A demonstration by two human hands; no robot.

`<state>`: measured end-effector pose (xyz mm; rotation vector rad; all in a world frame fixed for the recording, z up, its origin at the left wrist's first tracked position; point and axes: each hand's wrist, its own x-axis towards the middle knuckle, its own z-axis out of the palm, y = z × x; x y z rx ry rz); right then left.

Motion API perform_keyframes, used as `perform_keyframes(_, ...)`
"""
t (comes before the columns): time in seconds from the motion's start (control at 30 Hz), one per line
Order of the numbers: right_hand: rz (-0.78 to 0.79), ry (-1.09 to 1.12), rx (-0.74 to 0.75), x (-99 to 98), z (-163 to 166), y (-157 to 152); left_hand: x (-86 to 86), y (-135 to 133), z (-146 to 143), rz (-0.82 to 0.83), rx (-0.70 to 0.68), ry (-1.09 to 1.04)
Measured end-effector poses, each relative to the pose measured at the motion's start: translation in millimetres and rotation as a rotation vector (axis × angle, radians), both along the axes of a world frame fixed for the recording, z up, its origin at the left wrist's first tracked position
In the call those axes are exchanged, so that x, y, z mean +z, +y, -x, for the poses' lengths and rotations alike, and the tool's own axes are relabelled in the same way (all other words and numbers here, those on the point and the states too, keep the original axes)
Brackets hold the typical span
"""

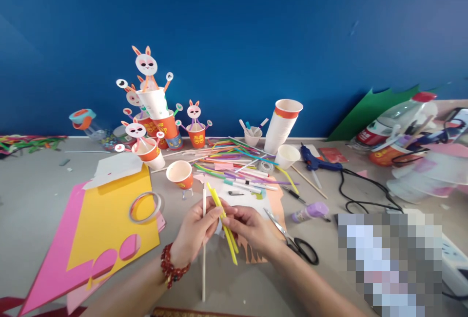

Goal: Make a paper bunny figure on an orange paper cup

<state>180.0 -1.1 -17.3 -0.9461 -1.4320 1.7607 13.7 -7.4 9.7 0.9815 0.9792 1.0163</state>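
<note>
Near the middle of the table, both hands meet at a pair of bright yellow straws (231, 247). My left hand (190, 235) is closed around them, with a thin pale stick (204, 275) held upright in the same grip. Fingers of my right hand (253, 227) pinch the yellow straws from the other side. Just beyond the hands stands an orange and white paper cup (180, 175). Scissors (302, 246) with black handles lie beside my right forearm, close to peach paper scraps (252, 253). The hidden fingertips do not show exactly how the straws are pinched.
Rabbit figures in paper cups (195, 134) stand at the back left. Yellow card (109, 209) with a tape roll (132, 208) lies left. Colored straws and markers (252, 173) spread behind the hands. A stacked cup column (280, 129), blue glue gun (314, 161) and glue stick (310, 212) are rightward.
</note>
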Motion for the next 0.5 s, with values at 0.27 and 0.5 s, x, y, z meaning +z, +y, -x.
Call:
perform_keyframes(0.27,0.036,0.009,0.137,-0.6,0,-2,3.9,2,3,-0.013,0.036,-0.051)
perform_keyframes(0.5,0.028,-0.029,0.081,1.5,6,-6,3.3,4,5,-0.011,0.059,-0.100)
